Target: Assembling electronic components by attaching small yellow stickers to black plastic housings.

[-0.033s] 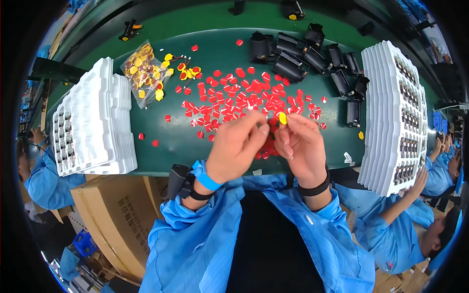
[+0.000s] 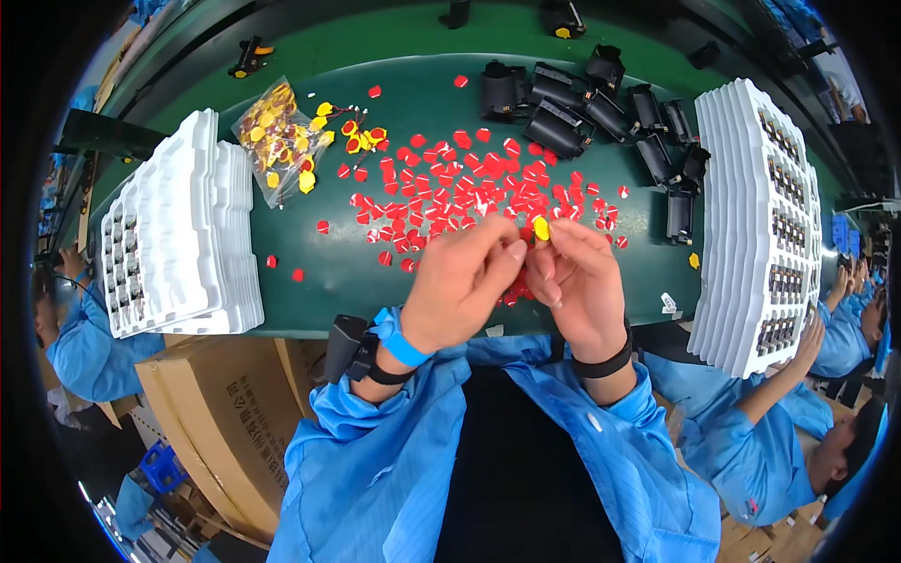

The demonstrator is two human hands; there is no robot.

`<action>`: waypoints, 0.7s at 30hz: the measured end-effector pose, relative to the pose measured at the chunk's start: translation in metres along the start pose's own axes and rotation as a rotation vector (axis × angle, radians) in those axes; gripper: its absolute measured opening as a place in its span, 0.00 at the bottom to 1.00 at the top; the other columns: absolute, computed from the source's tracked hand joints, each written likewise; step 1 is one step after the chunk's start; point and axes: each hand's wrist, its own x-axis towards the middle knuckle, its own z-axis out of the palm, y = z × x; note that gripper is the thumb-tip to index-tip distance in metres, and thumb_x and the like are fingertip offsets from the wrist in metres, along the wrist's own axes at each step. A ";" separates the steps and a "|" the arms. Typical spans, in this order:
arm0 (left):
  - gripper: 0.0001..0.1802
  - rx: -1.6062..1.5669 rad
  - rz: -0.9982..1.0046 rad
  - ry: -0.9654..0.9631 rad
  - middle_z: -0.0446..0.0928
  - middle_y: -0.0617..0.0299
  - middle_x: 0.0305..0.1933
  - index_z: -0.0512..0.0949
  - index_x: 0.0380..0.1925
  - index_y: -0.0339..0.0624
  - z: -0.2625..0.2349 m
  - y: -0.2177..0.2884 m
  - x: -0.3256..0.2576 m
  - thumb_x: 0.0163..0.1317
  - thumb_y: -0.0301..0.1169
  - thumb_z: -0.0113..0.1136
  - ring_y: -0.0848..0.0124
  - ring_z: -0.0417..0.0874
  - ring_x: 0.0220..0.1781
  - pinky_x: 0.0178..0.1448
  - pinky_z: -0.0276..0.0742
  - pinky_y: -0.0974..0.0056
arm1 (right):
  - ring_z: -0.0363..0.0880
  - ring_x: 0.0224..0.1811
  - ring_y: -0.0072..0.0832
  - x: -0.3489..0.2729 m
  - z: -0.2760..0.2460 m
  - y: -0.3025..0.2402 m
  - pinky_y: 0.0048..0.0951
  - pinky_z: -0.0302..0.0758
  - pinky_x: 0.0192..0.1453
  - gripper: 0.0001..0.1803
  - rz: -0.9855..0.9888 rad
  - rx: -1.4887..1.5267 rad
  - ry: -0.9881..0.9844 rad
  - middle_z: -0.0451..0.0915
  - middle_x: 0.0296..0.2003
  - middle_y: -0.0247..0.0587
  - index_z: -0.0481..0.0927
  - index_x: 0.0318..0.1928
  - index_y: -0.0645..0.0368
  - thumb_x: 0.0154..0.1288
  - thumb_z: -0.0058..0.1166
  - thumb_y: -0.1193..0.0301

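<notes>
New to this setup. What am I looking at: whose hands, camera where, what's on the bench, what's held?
No robot here: these are a person's own bare hands. The view comes from the left of two fisheye cameras worn on the head, looking down, so straight edges bend near the rim.

On the green table lie scattered red discs, with a clear bag of yellow parts at left and black housings at far right. White tray stacks stand on both sides, left and right.

The right hand pinches a small yellow piece. The left hand is curled close beside it; whether it grips anything is hidden.
</notes>
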 end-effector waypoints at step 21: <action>0.10 1.200 -0.058 0.069 0.77 0.50 0.21 0.76 0.25 0.40 -0.099 -0.040 0.027 0.59 0.35 0.59 0.47 0.80 0.25 0.29 0.73 0.48 | 0.61 0.16 0.21 -0.025 -0.026 -0.025 0.23 0.54 0.19 0.12 -0.306 0.026 0.112 0.69 0.19 0.37 0.72 0.35 0.65 0.77 0.42 0.71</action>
